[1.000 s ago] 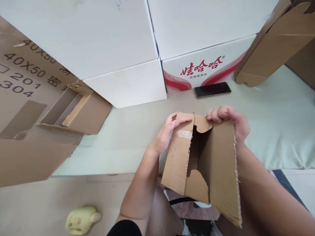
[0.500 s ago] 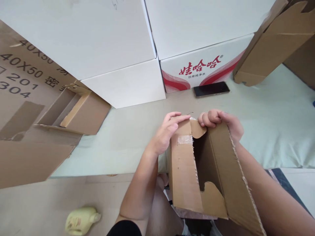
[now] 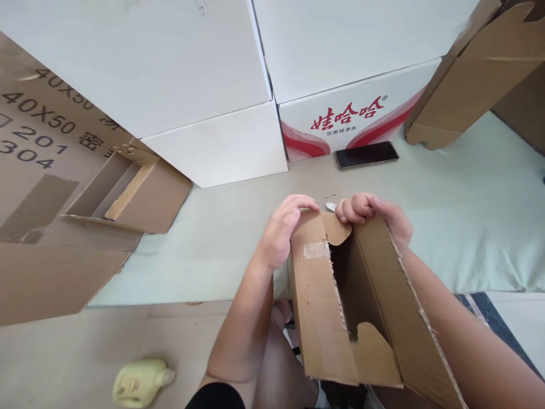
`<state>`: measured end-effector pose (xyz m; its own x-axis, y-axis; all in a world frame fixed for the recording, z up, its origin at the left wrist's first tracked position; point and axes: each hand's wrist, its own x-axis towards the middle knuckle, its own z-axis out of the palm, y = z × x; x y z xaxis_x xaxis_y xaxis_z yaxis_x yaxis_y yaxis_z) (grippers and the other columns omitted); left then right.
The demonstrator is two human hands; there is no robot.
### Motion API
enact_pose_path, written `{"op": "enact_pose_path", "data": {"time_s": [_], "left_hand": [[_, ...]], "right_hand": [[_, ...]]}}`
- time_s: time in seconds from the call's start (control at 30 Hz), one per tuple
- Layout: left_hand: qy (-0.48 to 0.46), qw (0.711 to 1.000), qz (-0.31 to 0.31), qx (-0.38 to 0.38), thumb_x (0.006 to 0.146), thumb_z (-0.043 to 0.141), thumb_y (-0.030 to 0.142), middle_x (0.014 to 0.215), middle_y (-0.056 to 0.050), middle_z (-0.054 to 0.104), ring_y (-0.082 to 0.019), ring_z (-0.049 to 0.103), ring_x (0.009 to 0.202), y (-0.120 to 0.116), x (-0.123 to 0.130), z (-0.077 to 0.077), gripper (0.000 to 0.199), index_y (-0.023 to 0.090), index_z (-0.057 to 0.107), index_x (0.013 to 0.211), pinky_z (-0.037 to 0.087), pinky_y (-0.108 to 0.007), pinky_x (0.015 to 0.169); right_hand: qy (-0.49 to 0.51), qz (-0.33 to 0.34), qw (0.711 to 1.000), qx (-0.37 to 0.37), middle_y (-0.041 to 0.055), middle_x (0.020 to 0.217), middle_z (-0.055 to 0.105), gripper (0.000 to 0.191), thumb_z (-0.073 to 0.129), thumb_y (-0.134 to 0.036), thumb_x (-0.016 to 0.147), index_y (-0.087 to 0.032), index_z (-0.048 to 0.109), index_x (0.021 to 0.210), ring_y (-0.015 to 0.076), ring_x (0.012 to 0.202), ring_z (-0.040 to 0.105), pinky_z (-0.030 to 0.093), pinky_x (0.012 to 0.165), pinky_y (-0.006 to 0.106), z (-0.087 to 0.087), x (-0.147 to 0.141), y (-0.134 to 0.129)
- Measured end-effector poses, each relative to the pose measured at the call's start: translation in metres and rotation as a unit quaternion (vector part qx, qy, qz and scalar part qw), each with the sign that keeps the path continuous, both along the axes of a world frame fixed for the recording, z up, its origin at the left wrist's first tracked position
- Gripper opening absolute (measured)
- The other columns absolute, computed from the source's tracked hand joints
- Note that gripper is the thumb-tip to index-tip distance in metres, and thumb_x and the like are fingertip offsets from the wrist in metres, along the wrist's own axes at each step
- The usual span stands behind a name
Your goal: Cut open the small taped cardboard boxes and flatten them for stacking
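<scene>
A brown cardboard box (image 3: 319, 312) stands over my lap, its top partly open to a dark inside. One long flap on the right is raised, and its edge is torn. Clear tape sticks to the left top panel. My left hand (image 3: 283, 230) wraps round the far left corner of the box. With fingers curled over the far end of the right flap, my right hand (image 3: 374, 218) grips the box too. A small white object (image 3: 331, 207) lies just beyond the far edge, between both hands; I cannot make out its kind.
A black phone (image 3: 367, 155) lies before a white and red carton (image 3: 353, 122). White boxes (image 3: 217, 153) are stacked behind. Cardboard boxes stand at left (image 3: 157, 193) and right (image 3: 472, 85). A yellow bottle (image 3: 140, 382) lies on the floor.
The box has shifted slightly toward me and to the left at its far end, with both hands still on it. More of the small white object now shows.
</scene>
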<state>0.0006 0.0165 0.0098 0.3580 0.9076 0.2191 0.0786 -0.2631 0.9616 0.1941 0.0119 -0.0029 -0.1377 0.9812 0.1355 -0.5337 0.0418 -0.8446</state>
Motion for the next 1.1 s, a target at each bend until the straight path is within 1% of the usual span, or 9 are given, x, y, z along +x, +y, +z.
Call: {"op": "enact_pose_path", "data": {"time_s": [0.17, 0.3, 0.37, 0.53, 0.6, 0.67, 0.77, 0.9, 1.1], "left_hand": [[-0.073, 0.996, 0.011, -0.053, 0.098, 0.047, 0.053, 0.108, -0.007, 0.07, -0.023, 0.061, 0.107, -0.003, -0.001, -0.006, 0.039, 0.022, 0.071, 0.103, 0.044, -0.033, 0.098], [-0.08, 0.992, 0.03, -0.092, 0.094, 0.051, 0.057, 0.098, -0.006, 0.069, -0.021, 0.061, 0.09, -0.004, 0.0, -0.004, 0.042, 0.021, 0.071, 0.102, 0.047, -0.031, 0.085], [-0.069, 0.992, 0.045, -0.09, 0.094, 0.051, 0.056, 0.093, -0.005, 0.069, -0.02, 0.06, 0.084, -0.004, 0.001, -0.002, 0.042, 0.021, 0.072, 0.101, 0.046, -0.031, 0.08], [-0.06, 0.994, 0.075, -0.06, 0.096, 0.049, 0.046, 0.081, -0.005, 0.069, -0.019, 0.06, 0.081, -0.002, 0.004, -0.001, 0.038, 0.02, 0.068, 0.075, 0.045, -0.031, 0.079], [-0.077, 0.992, 0.084, -0.051, 0.096, 0.05, 0.044, 0.071, -0.004, 0.064, -0.019, 0.06, 0.079, -0.002, 0.005, -0.001, 0.041, 0.02, 0.06, 0.065, 0.044, -0.032, 0.08], [-0.101, 0.988, 0.103, -0.048, 0.094, 0.052, 0.044, 0.058, -0.002, 0.052, -0.019, 0.059, 0.074, -0.002, 0.007, 0.001, 0.044, 0.021, 0.051, 0.057, 0.044, -0.032, 0.078], [-0.133, 0.98, 0.134, -0.056, 0.091, 0.055, 0.045, 0.048, 0.001, 0.038, -0.019, 0.054, 0.065, -0.003, 0.01, 0.007, 0.047, 0.023, 0.044, 0.052, 0.043, -0.033, 0.072], [-0.153, 0.975, 0.148, -0.059, 0.09, 0.057, 0.045, 0.044, 0.001, 0.036, -0.016, 0.045, 0.057, -0.004, 0.012, 0.012, 0.051, 0.023, 0.04, 0.047, 0.039, -0.032, 0.065], [-0.172, 0.972, 0.147, -0.059, 0.09, 0.057, 0.047, 0.041, 0.001, 0.031, -0.014, 0.039, 0.052, -0.004, 0.008, 0.007, 0.055, 0.023, 0.036, 0.045, 0.036, -0.033, 0.062]], "right_hand": [[-0.006, 0.001, 1.0, 0.005, -0.0026, 0.052, 0.024, 0.053, 0.067, -0.054, 0.08, -0.024, 0.033, 0.052, 0.0184, 0.058, 0.034, 0.025, 0.063, 0.034, -0.002, 0.0, 0.001], [-0.019, -0.003, 1.0, 0.005, -0.0027, 0.052, 0.023, 0.056, 0.068, -0.058, 0.08, -0.024, 0.031, 0.053, 0.0181, 0.057, 0.035, 0.027, 0.063, 0.035, -0.002, -0.001, 0.002], [-0.02, -0.01, 1.0, -0.001, -0.0028, 0.052, 0.023, 0.056, 0.068, -0.058, 0.079, -0.024, 0.031, 0.054, 0.0179, 0.058, 0.035, 0.028, 0.063, 0.035, -0.002, -0.002, 0.001], [-0.012, -0.01, 1.0, -0.008, -0.0029, 0.052, 0.026, 0.053, 0.071, -0.057, 0.078, -0.025, 0.038, 0.052, 0.0185, 0.058, 0.037, 0.03, 0.065, 0.035, -0.004, -0.002, 0.001], [-0.01, -0.005, 1.0, -0.007, -0.003, 0.052, 0.029, 0.052, 0.072, -0.057, 0.078, -0.025, 0.041, 0.053, 0.0186, 0.059, 0.04, 0.032, 0.066, 0.035, -0.006, -0.001, 0.002], [-0.011, -0.006, 1.0, -0.007, -0.0029, 0.053, 0.032, 0.05, 0.072, -0.056, 0.079, -0.024, 0.043, 0.054, 0.0188, 0.06, 0.043, 0.033, 0.066, 0.035, -0.007, -0.001, 0.002], [-0.018, -0.01, 1.0, -0.011, -0.0028, 0.053, 0.035, 0.049, 0.073, -0.055, 0.079, -0.024, 0.044, 0.055, 0.0186, 0.06, 0.045, 0.034, 0.067, 0.035, -0.007, -0.001, 0.002], [-0.024, -0.011, 1.0, -0.016, -0.0025, 0.053, 0.036, 0.05, 0.073, -0.056, 0.078, -0.024, 0.043, 0.055, 0.0187, 0.061, 0.046, 0.035, 0.067, 0.036, -0.005, -0.003, 0.001], [-0.023, -0.011, 0.999, -0.02, -0.0007, 0.056, 0.043, 0.043, 0.071, -0.052, 0.08, -0.023, 0.049, 0.057, 0.0193, 0.064, 0.05, 0.04, 0.069, 0.037, -0.004, -0.005, -0.001]]}}
